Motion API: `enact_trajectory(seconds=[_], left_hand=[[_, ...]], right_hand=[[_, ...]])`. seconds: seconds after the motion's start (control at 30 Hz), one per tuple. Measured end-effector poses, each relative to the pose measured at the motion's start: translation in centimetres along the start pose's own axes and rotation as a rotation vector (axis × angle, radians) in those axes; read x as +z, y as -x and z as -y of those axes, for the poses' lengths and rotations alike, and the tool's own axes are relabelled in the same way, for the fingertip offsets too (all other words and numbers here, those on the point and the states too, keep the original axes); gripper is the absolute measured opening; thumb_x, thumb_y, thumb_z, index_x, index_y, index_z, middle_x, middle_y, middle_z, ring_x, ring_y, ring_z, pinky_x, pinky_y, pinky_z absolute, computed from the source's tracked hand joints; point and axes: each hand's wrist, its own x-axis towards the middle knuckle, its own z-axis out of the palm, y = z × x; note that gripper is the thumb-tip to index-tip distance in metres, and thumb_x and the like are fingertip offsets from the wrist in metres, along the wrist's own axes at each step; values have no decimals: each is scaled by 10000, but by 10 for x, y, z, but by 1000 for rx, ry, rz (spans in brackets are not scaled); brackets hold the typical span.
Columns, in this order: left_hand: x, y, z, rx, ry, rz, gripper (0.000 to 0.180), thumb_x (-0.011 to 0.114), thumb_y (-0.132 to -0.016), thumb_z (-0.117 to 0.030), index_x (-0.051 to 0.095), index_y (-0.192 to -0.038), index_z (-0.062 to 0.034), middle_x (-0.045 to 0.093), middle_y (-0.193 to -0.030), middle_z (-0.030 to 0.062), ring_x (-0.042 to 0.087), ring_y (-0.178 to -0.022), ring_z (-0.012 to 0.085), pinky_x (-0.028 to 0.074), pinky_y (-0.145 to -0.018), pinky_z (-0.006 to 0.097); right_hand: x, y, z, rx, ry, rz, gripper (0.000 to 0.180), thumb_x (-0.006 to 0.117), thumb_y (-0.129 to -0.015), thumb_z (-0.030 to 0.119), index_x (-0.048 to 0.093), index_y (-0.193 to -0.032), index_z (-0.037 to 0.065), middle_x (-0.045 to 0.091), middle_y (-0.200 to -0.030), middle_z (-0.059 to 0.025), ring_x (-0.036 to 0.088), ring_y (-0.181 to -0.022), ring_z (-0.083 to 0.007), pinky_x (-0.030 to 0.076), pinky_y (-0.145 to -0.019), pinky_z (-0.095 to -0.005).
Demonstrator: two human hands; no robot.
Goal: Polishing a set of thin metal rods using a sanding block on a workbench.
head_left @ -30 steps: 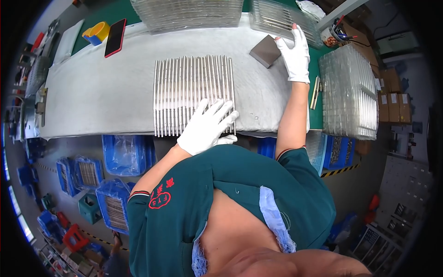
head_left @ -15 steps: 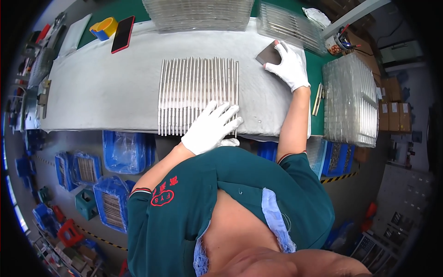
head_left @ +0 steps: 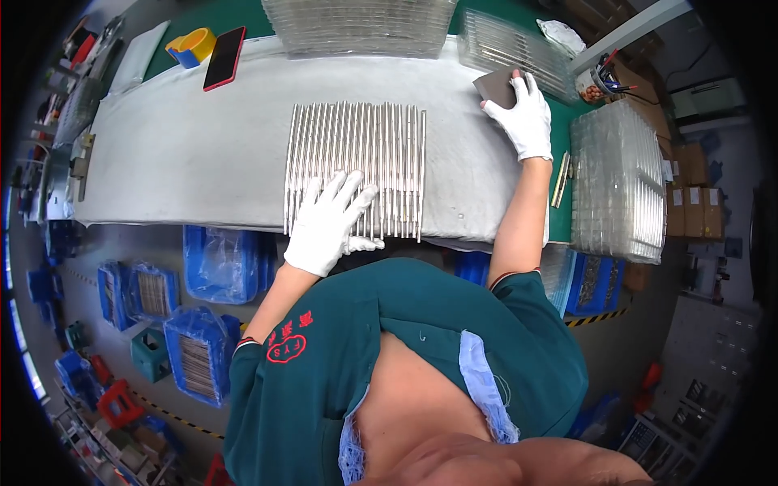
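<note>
Right hand [head_left: 523, 113] pulled back; brown, possibly abrasive pad [head_left: 496, 89].

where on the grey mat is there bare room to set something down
Free: the grey mat between the red phone and the row of metal rods. Smaller gap between rods and right hand. Crowded: clear trays at right, left hand on rods.

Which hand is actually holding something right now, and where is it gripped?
The right hand grips the grey-brown pad by its right edge. The left hand holds nothing; it lies flat, fingers spread, on the row of metal rods.
</note>
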Motion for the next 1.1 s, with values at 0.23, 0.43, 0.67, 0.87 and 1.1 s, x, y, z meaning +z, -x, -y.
enact_trajectory(seconds=[0.23, 0.43, 0.67, 0.87, 1.1], left_hand=[[-3, -3, -1, 10, -8, 9, 855, 699, -696, -580, 484, -1400, -146, 498, -1402, 151, 454, -1297, 350, 286, -1094, 538], [-14, -19, -1, 51, 26, 0, 791, 636, -750, -636, 529, -1361, -146, 507, -1390, 154, 452, -1298, 348, 287, -1090, 553], [-3, -45, -6, 191, -17, 49, 750, 601, -769, -664, 552, -1360, -205, 493, -1418, 166, 457, -1307, 369, 290, -1090, 578], [9, -64, -18, 286, 17, 70, 784, 586, -763, -684, 516, -1390, -219, 467, -1441, 167, 442, -1324, 362, 295, -1092, 569], [14, -75, -29, 334, 60, 90, 780, 534, -781, -708, 514, -1391, -223, 456, -1448, 166, 412, -1349, 348, 272, -1096, 589]], right_hand=[[6, -1, -6, 54, -13, -12, 902, 717, -686, 608, 498, -1396, 98, 395, -1484, -210, 389, -1352, -367, 317, -1105, -454], [7, 2, -2, 4, 8, 35, 923, 729, -677, 609, 479, -1416, 116, 392, -1491, -203, 352, -1377, -371, 250, -1137, -477], [6, 3, 0, 19, 124, -65, 967, 706, -693, 638, 424, -1453, 111, 334, -1522, -201, 269, -1417, -366, 180, -1134, -540], [16, -5, -9, 0, 14, -227, 865, 693, -769, 562, 442, -1426, 58, 417, -1464, -201, 335, -1373, -364, 232, -1120, -504], [16, -9, -6, -7, -191, -438, 745, 727, -803, 423, 488, -1361, -9, 510, -1383, -202, 429, -1311, -380, 306, -1116, -454]])
